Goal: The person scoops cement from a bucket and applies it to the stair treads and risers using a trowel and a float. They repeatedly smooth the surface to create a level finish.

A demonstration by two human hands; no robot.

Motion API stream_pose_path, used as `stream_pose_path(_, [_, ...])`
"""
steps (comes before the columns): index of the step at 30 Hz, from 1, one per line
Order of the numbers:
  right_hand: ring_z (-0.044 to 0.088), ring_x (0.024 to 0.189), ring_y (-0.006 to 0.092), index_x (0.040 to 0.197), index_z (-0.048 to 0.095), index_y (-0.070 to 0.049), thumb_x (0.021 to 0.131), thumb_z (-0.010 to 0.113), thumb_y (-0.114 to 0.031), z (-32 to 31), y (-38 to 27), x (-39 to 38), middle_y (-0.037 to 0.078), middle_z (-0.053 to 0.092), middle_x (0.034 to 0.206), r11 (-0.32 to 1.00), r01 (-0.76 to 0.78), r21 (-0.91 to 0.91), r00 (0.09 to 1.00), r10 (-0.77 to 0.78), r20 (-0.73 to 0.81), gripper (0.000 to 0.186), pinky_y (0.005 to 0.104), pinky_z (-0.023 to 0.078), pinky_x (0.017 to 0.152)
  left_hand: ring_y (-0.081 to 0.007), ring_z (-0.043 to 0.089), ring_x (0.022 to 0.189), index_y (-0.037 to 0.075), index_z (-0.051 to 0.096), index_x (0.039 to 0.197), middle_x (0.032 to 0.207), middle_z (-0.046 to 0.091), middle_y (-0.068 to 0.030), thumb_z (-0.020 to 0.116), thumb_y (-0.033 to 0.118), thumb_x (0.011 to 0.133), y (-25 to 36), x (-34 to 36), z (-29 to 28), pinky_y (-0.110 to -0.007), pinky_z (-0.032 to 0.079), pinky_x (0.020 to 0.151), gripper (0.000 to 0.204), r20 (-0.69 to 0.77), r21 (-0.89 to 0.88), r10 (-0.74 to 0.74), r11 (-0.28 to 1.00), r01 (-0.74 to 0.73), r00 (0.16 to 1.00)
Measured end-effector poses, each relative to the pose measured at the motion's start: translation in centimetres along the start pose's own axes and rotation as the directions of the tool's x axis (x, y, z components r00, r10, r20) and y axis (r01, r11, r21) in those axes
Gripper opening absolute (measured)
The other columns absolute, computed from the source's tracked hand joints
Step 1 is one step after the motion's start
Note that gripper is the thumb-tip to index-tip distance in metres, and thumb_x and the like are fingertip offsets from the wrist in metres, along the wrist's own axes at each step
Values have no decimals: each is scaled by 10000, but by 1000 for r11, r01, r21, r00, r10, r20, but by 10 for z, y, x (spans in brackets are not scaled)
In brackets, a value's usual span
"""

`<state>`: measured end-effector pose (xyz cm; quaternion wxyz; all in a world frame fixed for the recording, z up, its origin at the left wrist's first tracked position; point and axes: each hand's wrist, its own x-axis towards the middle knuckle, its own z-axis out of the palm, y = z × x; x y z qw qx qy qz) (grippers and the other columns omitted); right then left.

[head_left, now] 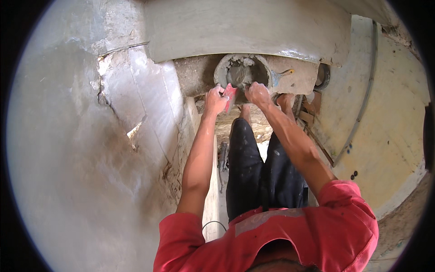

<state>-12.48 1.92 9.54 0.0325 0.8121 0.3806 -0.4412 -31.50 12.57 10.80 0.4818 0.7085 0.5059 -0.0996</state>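
Note:
A round bucket (219, 72) stands in front of me, smeared with grey paste, with lumpy wet grey plaster (242, 75) inside. At its near left edge my left hand (215, 99) is closed on a red flat-edged tool (230, 97), whose exact kind I cannot make out. My right hand (258, 94) is closed at the near right rim; its fingers hide whatever they grip. Both forearms are smudged with pale dust. Against the bucket's right side is a brush (279, 76) with a yellowish end and blue marks.
A smooth grey plastered surface (249, 29) runs across beyond the bucket. To the left rises a grey wall (68, 136) with a cracked, broken strip. My bare feet (286, 102) are on a narrow ledge behind the bucket. At right are a dark round container (322, 76) and a long thin pipe (368, 95).

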Motion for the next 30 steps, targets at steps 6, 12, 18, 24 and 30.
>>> stream_pose_path(6, [737, 876, 495, 950, 768, -16, 974, 647, -359, 16, 5, -15, 303, 738, 875, 983, 23, 181, 994, -2, -113, 365, 561, 607, 810, -417, 624, 1355, -1, 745, 1010, 1522, 557, -307, 837, 96, 786, -35, -20, -10, -432, 495, 1110, 261, -79, -190, -92, 979, 75, 993])
stream_pose_path(12, [681, 1021, 543, 1276, 698, -11, 1042, 576, -461, 3, 23, -60, 339, 720, 1036, 944, 40, 328, 997, -16, -75, 521, 593, 547, 911, -257, 753, 1032, -41, 736, 1069, 1145, 774, -201, 818, 29, 853, -51, -43, -24, -379, 617, 941, 242, 11, -463, -348, 829, 313, 937])
stream_pose_path(18, [693, 941, 491, 1304, 678, -16, 1015, 635, -469, -1, 80, -118, 275, 736, 1028, 778, 186, 600, 953, 5, -302, 539, 529, 553, 852, -175, 720, 868, -63, 711, 1064, 978, 768, -114, 808, -36, 855, -7, -62, -72, -329, 596, 821, 232, -202, -231, -218, 958, 170, 955])
stream_pose_path(24, [688, 714, 251, 1285, 611, -7, 1037, 697, -316, -18, 140, -179, 150, 704, 937, 468, 234, 852, 797, 409, -444, 406, 395, 565, 679, -214, 728, 979, -71, 665, 1092, 1083, 740, -176, 778, -84, 869, 158, -21, -26, -336, 595, 843, 250, -120, -395, 78, 911, -120, 990])
stream_pose_path(30, [687, 710, 142, 1369, 530, -59, 1039, 726, -254, -28, 198, -161, 84, 681, 926, 60, 314, 948, 660, 704, -263, 431, 311, 557, 610, -335, 776, 913, 15, 684, 1181, 1166, 774, -234, 803, 145, 928, 369, 36, 86, -412, 604, 847, 308, 77, 61, 456, 885, -461, 887])
